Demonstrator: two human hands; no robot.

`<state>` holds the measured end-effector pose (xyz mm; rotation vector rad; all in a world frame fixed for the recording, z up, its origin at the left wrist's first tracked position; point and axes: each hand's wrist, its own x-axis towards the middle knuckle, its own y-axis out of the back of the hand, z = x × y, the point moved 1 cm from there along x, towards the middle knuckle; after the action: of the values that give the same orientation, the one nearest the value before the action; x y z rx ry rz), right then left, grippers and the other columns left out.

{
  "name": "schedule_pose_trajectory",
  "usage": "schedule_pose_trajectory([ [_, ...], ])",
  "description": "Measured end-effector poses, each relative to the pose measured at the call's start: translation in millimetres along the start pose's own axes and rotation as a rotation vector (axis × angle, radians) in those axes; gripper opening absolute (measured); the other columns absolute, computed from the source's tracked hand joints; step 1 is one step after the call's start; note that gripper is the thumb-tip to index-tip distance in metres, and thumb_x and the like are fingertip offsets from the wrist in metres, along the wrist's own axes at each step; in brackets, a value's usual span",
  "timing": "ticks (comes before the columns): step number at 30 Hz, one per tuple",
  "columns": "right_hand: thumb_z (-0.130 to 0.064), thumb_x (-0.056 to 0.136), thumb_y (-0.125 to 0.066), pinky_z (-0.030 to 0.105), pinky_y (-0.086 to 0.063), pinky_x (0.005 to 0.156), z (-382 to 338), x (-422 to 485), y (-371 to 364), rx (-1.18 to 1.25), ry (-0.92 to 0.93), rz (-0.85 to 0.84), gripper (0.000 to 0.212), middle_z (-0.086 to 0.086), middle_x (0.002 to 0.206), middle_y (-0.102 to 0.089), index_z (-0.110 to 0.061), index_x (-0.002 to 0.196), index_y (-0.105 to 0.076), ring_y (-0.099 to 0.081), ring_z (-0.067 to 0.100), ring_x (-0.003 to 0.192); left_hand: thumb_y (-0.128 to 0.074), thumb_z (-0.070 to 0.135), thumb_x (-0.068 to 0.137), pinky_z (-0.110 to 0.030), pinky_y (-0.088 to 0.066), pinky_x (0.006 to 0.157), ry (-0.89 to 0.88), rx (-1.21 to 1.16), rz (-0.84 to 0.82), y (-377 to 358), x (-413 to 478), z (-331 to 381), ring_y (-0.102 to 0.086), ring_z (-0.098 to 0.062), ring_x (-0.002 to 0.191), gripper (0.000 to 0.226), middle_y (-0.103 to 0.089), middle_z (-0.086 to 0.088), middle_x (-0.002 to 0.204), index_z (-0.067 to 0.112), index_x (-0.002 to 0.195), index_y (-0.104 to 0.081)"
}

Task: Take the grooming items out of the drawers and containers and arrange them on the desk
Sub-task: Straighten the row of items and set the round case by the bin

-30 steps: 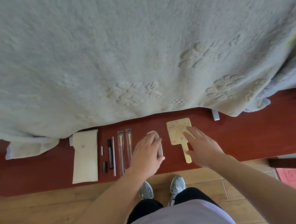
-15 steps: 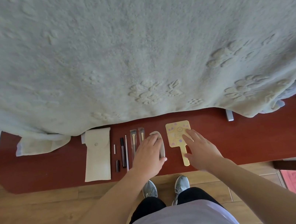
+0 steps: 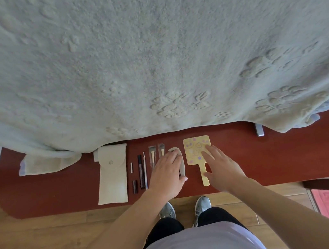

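**Comb and mirror side by side, one under each grip**

The comb (image 3: pixel 181 168) lies on the desk (image 3: pixel 283 159) with its long axis running away from the person. It sits directly under the left grip (image 3: pixel 167 173), whose fingers drape across it while the thumb touches its near tip. Whether that grip pinches the comb or only presses it flat, I cannot tell. Just to the right, across a thin strip of desk, the hand mirror (image 3: pixel 195 147) lies parallel, handle pointing toward the person. The right grip (image 3: pixel 223 168) is open, its straight, spread fingers resting on the mirror's near right corner and its thumb beside the handle. Each hand is nearest its own item, so the next move is probably a small slide to square the row. Left of the comb lie two brushes (image 3: pixel 152 156), pencils (image 3: pixel 141 173) and a white pouch (image 3: pixel 113 175), all parallel
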<state>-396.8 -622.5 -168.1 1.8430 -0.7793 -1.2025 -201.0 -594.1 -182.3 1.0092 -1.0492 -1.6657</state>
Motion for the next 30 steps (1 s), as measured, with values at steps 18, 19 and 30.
schedule_pose_trajectory([
  [18, -0.04, 0.095, -0.053, 0.034, -0.026, 0.113, 0.6, 0.4, 0.0, 0.007, -0.008, 0.005, 0.067, -0.001, 0.16, -0.006, -0.022, 0.15, -0.019, -0.004, 0.019, 0.148, -0.069, 0.048, 0.084, -0.034, -0.027, 0.116, 0.015, -0.013, -0.019, 0.7, 0.4, -0.2, -0.035, -0.017, 0.138, 0.071, -0.036, 0.002, 0.149, 0.016, 0.142, -0.042],
  [19, -0.04, 0.095, -0.053, 0.034, -0.026, 0.114, 0.9, 0.5, 0.4, 0.004, -0.007, 0.005, 0.067, 0.0, 0.16, -0.006, -0.022, 0.15, -0.019, -0.004, 0.019, 0.148, -0.069, 0.047, 0.084, -0.034, -0.027, 0.117, 0.017, -0.016, -0.02, 1.0, 0.5, -0.1, -0.034, -0.017, 0.138, 0.072, -0.036, 0.002, 0.15, 0.015, 0.142, -0.042],
  [30, -0.04, 0.095, -0.053, 0.034, -0.026, 0.114, 1.0, 0.3, 1.0, 0.011, -0.006, 0.003, 0.068, 0.0, 0.16, -0.006, -0.022, 0.15, -0.019, -0.004, 0.019, 0.148, -0.069, 0.048, 0.084, -0.034, -0.025, 0.116, 0.032, -0.019, -0.023, 2.7, -0.5, 1.8, -0.034, -0.017, 0.139, 0.071, -0.036, 0.003, 0.151, 0.017, 0.142, -0.042],
])
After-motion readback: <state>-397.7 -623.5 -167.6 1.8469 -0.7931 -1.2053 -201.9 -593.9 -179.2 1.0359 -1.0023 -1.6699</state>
